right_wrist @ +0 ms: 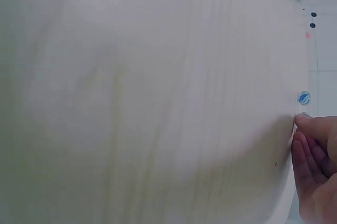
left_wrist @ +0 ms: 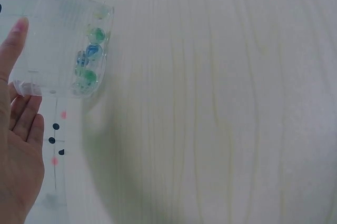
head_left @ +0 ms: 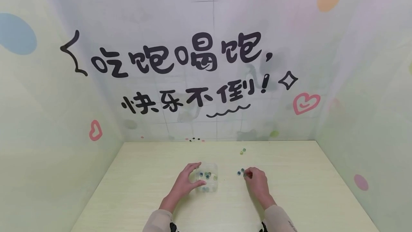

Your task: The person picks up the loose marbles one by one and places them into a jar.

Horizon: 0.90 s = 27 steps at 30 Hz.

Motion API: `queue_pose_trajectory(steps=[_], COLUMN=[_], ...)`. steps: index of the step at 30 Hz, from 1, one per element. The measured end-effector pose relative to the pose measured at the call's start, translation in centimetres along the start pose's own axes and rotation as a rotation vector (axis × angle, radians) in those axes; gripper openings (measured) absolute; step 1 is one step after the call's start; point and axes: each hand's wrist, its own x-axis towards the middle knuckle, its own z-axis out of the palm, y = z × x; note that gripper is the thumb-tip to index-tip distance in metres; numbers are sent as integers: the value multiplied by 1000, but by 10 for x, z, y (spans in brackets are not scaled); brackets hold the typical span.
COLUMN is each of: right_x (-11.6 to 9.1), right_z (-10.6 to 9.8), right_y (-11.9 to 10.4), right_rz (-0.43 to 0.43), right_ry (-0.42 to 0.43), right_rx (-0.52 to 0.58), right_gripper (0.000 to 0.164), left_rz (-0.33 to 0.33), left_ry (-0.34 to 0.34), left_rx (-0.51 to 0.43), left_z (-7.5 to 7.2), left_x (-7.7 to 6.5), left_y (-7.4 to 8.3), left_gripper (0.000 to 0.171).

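Note:
A clear plastic container stands on the table with several blue, green and yellowish glass marbles inside. My left hand holds it from the left side, thumb near and fingers at the far side. To the right, my right hand pinches a dark greenish marble at table level, partly hidden by the fingertips. Two blue marbles lie just left of those fingertips. In the right wrist view, a blue marble shows beyond the thumb.
Farther back on the pale wooden table lie a green marble and a yellowish marble. Printed wall panels enclose the table at the back and both sides.

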Motion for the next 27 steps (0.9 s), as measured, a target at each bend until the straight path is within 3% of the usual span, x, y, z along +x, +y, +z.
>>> queue_pose_trajectory(steps=[4, 15, 27], right_x=[1, -2, -8], right_z=[-2, -5, -11], right_y=[2, 12, 8], right_rz=[9, 19, -61], right_ry=[-2, -27, 10], right_rx=[29, 122, 223], right_gripper=[13, 13, 14], left_rz=[20, -15, -20], left_ry=[6, -2, 2], left_rx=[15, -9, -17], left_z=[0, -1, -1], left_x=[0, -1, -1], left_y=[1, 4, 3], left_gripper=[74, 74, 73])
